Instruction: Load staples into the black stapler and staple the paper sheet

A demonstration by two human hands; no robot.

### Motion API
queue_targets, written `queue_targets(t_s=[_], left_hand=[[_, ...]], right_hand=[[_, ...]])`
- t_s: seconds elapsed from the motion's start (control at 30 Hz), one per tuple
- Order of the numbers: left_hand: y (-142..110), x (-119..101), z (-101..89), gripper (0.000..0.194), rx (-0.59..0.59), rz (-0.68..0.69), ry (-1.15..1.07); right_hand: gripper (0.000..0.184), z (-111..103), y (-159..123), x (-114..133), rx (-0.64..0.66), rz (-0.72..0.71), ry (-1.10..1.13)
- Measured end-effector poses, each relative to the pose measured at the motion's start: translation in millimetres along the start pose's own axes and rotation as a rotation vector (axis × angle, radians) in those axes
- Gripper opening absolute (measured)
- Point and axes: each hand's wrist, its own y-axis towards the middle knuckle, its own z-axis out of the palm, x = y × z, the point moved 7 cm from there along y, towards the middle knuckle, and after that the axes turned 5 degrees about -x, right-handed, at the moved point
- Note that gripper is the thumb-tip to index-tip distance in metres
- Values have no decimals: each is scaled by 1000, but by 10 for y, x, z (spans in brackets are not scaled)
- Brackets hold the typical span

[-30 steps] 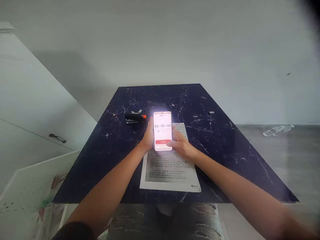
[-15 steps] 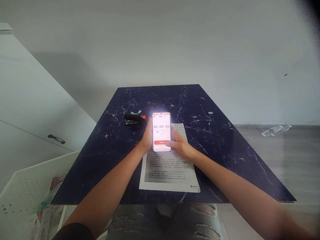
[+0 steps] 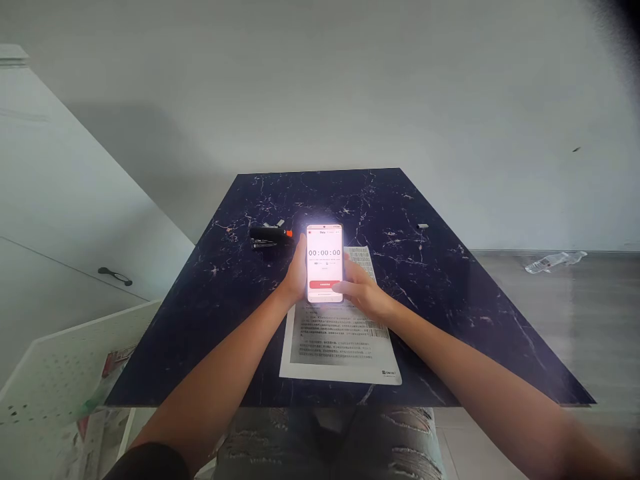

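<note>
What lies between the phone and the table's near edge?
From the phone on, the head view shows a printed sheet, then a strip of bare table.

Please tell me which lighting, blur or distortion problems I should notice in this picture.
Head view: the smartphone screen glows with a halo, its large digits readable but its small text washed out; head view: a soft shadow darkens the wall at left, and black shading covers the top-right corner; head view: the right forearm looks stretched and smears toward the frame edge.
</note>
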Motion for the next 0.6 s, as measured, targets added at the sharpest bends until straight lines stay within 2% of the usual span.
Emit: queue_targets(t_s=[0.6], left_hand=[[16,13,-56,71,-4,16,13]], right_hand=[[64,-25,-19,-24,-9,7,-7]])
